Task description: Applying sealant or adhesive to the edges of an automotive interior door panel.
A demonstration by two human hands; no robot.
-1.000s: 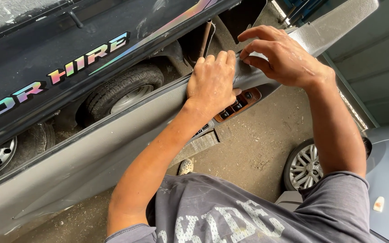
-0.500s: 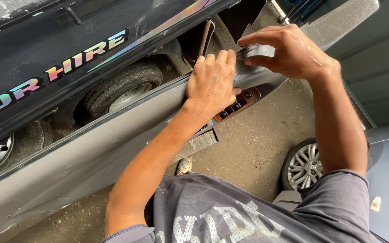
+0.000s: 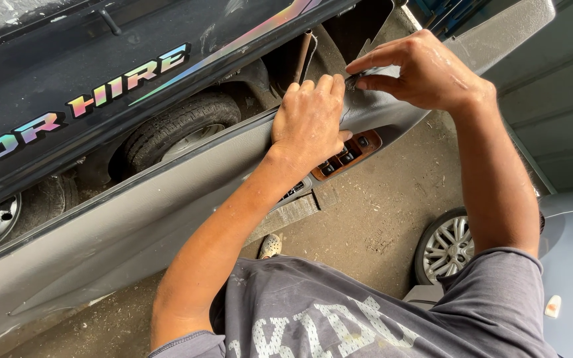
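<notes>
pressing flat on the grey door panel (image 3: 167,219), the left hand (image 3: 310,122) has its fingers together over the top edge, just above the brown window switch strip (image 3: 347,154). the right hand (image 3: 419,69) pinches a small grey trim piece (image 3: 356,81) at the panel's upper edge, beside a black car (image 3: 67,79)

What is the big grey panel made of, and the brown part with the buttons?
The grey door panel looks like moulded plastic: smooth, matte, curved in one piece. The brown switch surround looks like glossy wood-look trim, probably plastic. The left hand presses on the panel.
</notes>
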